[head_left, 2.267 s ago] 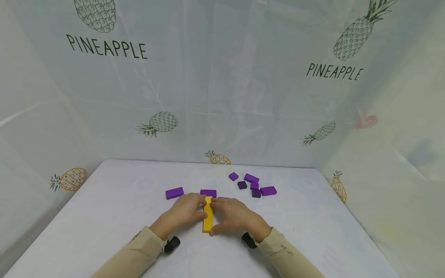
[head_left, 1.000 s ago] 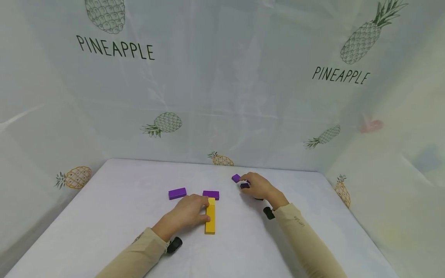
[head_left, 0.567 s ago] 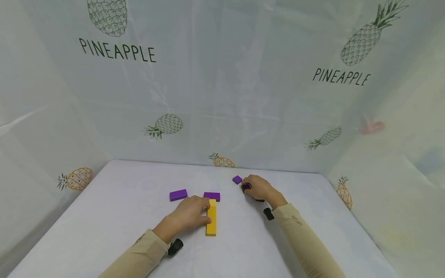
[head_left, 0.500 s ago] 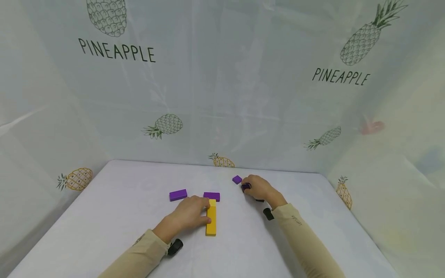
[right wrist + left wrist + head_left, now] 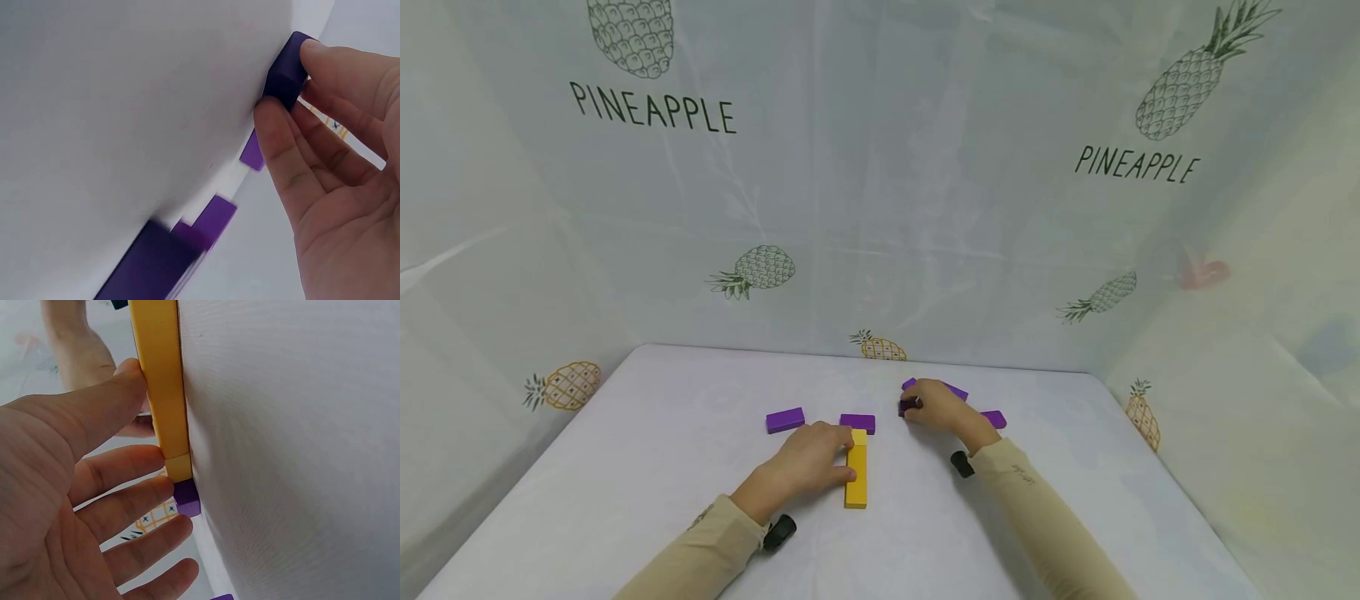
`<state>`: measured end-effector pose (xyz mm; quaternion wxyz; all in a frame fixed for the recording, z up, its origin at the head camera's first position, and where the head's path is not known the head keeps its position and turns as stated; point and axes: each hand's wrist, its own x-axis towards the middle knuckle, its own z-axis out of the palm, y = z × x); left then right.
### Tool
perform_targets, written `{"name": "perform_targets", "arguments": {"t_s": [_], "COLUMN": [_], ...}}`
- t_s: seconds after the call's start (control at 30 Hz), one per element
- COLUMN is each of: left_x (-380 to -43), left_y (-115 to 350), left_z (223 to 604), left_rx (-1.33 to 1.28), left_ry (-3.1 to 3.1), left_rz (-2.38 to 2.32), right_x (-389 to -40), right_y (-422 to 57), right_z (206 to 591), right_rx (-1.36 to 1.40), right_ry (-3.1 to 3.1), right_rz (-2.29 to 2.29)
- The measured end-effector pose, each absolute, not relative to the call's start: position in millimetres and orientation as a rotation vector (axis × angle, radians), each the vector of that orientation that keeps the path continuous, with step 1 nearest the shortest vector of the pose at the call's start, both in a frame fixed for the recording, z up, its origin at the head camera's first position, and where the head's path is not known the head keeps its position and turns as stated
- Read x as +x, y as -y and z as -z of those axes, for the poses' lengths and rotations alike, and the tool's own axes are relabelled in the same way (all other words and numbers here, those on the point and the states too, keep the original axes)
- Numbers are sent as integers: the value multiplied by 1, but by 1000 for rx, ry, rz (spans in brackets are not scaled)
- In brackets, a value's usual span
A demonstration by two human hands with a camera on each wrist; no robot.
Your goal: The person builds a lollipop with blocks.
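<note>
My left hand (image 5: 811, 457) rests against the left side of a long yellow block (image 5: 856, 479), its thumb and fingertips touching it and its fingers extended. A small lighter yellow block (image 5: 178, 467) sits at the far end, and beyond that a purple block (image 5: 857, 422) lies crosswise. Between thumb and fingers, my right hand (image 5: 934, 407) pinches a small dark purple block (image 5: 289, 72), close over the table to the right of the crosswise block.
A purple oblong block (image 5: 786, 420) lies left of the yellow ones. Around the right hand are another purple block (image 5: 994, 419), a purple oblong (image 5: 955, 390) and a small purple piece (image 5: 909, 383), partly hidden. A pineapple-printed curtain (image 5: 917, 208) rises behind the table (image 5: 625, 483).
From beside the yellow block, my right hand has moved to the purple pieces, gripped the dark purple block and shifted it slightly left. My left hand stays at the yellow block.
</note>
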<state>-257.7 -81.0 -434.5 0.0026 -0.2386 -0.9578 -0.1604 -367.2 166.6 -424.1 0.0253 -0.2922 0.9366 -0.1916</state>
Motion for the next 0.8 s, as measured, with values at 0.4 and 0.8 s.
{"name": "perform_targets", "arguments": {"t_s": [0.4,0.8], "left_x": [-256,-261], "left_y": [82,84], "left_z": [438,436], "left_rx": [-736,-788], "left_ry": [3021,2976], "left_rz": [525,496], "right_x": [-383,-398], "right_y": [-143,-114], "right_z": [433,427], "right_rx": [-764,-765], "right_ry": [-2870,-2840], "right_rz": [675,699]}}
